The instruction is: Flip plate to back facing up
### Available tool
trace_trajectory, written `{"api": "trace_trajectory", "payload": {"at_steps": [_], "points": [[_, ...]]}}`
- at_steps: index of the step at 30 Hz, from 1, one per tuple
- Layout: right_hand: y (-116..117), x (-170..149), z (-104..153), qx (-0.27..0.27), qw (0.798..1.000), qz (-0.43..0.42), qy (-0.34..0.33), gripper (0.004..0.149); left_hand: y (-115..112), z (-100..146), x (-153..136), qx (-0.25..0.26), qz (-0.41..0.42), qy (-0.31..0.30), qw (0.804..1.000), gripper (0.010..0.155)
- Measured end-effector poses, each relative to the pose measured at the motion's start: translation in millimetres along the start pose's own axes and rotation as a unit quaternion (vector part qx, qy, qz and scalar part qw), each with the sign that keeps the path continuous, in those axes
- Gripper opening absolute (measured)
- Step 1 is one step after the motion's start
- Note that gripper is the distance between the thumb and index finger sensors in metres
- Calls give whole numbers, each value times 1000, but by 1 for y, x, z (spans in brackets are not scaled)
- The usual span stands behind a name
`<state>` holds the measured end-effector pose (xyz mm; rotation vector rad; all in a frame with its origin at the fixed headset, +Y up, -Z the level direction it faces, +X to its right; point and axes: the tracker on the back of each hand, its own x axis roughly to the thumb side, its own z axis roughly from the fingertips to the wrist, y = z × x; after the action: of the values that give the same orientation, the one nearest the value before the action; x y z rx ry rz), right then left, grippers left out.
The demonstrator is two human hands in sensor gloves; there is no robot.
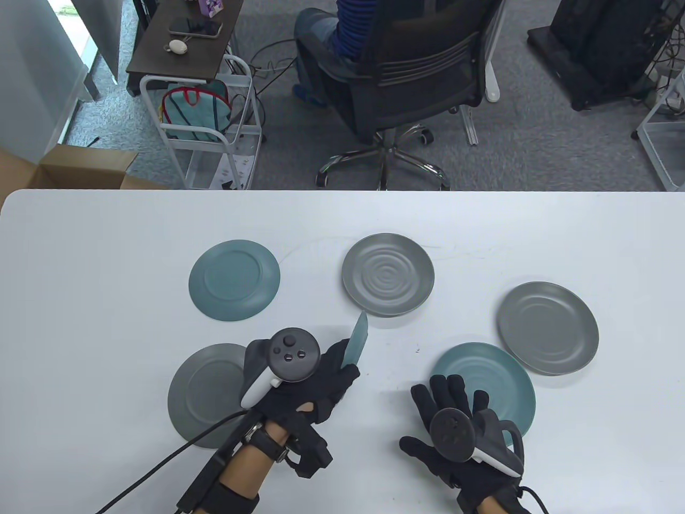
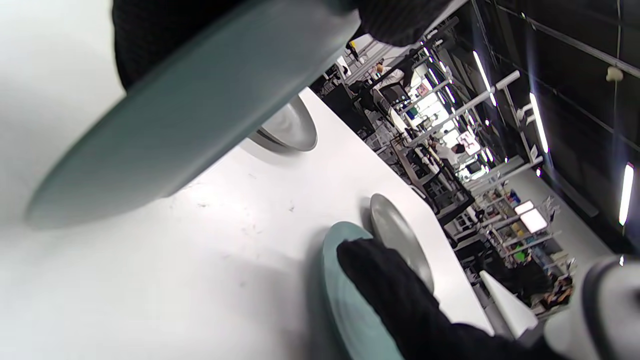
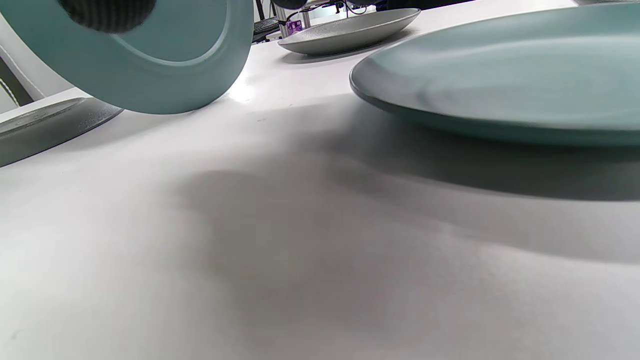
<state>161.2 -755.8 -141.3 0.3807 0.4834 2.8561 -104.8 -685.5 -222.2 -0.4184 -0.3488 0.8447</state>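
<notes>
My left hand point(image 1: 321, 375) grips a teal plate point(image 1: 357, 337) and holds it on edge, almost upright, above the white table point(image 1: 107, 241). The same plate fills the top of the left wrist view point(image 2: 190, 110) and shows its ringed underside in the right wrist view point(image 3: 165, 65). My right hand point(image 1: 455, 407) is open, fingers spread flat, and lies on the near left rim of another teal plate point(image 1: 497, 380) that sits face up. That plate also shows in the right wrist view point(image 3: 500, 80).
A teal plate point(image 1: 234, 280) lies at the far left and a grey plate point(image 1: 206, 396) lies under my left wrist. A grey rippled plate point(image 1: 388, 274) sits face up in the middle, another grey plate point(image 1: 547, 327) at the right. An office chair point(image 1: 406, 80) stands beyond the table.
</notes>
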Motion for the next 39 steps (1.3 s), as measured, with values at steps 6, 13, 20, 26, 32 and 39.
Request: {"api": "trace_trajectory", "payload": {"at_steps": [6,13,20,26,32,39], "points": [[0,0,-1,2,1000,1,-1,87,17,-3,-13,20,32,43,998,60],[0,1,0,-1,1000,0,-2,87,23,-13,-43,20,58,102,993,62],[0,0,0,-3,1000,1,-2,87,19,-20,-69,11,40,156,987,64],[0,0,0,-5,1000,1,-2,87,13,-25,-87,11,24,191,981,65],[0,0,0,-3,1000,1,-2,87,6,-29,-97,14,-22,217,976,65],[-1,-1,0,-3,1000,2,0,87,-1,-35,-98,7,-70,233,970,66]]}}
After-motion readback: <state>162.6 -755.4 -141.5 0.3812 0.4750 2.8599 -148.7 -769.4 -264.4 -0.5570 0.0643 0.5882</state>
